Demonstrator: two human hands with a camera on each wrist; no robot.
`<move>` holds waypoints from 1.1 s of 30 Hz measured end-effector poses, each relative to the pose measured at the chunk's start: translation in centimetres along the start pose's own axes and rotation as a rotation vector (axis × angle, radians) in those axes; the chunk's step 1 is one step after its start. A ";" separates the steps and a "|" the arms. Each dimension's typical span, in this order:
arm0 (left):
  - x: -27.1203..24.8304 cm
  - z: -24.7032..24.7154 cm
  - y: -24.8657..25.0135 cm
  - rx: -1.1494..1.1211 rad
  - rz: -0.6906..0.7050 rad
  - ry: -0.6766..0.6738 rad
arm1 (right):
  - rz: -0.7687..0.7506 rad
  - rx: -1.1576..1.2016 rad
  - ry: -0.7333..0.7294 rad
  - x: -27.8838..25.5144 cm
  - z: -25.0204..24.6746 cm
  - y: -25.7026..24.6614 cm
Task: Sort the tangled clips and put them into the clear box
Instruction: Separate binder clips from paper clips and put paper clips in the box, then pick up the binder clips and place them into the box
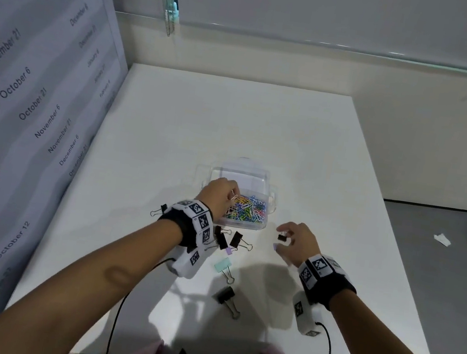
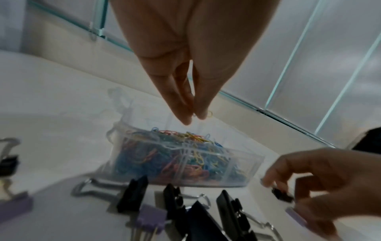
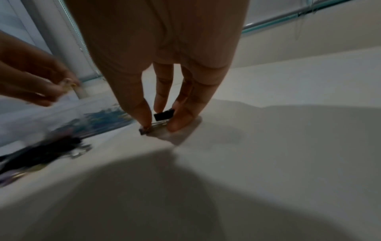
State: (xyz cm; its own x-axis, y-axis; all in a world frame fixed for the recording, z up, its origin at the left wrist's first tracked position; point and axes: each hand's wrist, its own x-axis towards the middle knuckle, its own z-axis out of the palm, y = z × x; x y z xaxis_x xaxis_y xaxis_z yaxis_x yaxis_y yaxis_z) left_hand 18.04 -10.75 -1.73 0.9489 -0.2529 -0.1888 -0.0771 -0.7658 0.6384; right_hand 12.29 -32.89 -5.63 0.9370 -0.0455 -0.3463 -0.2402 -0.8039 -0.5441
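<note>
A clear box point(image 1: 264, 181) point(image 2: 243, 169) on the white table holds a heap of coloured paper clips point(image 1: 247, 208) point(image 2: 169, 156). My left hand point(image 1: 219, 194) point(image 2: 192, 116) hovers over the box's near left side and pinches a thin paper clip point(image 1: 234, 196) point(image 2: 209, 113) between thumb and fingertips. To the right of the box, my right hand point(image 1: 292, 239) point(image 3: 160, 124) pinches a small black binder clip point(image 1: 281, 237) point(image 3: 164, 114) point(image 2: 281, 194) just above the table. A small purple clip point(image 1: 276, 246) point(image 2: 296, 217) lies under that hand.
Black binder clips point(image 1: 229, 239) point(image 2: 185, 207) and a purple one point(image 1: 229, 250) lie in front of the box. A mint clip point(image 1: 223, 265) and a bigger black clip point(image 1: 226, 296) lie nearer me. A calendar panel point(image 1: 28, 88) walls the left side. White scrap point(image 1: 442, 239) lies on the floor at right.
</note>
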 end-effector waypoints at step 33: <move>-10.7 0.3 -11.0 0.438 -0.136 -0.335 | -0.298 -0.254 -0.369 -1.3 4.3 -6.5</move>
State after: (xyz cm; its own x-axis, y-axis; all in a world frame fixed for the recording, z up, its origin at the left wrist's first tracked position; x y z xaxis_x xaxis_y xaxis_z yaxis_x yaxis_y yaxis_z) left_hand 8.63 0.18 -6.97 0.8160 -0.2536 -0.5195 -0.1480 -0.9604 0.2363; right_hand 11.49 -25.08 -4.93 0.7925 0.3811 -0.4761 0.1341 -0.8705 -0.4736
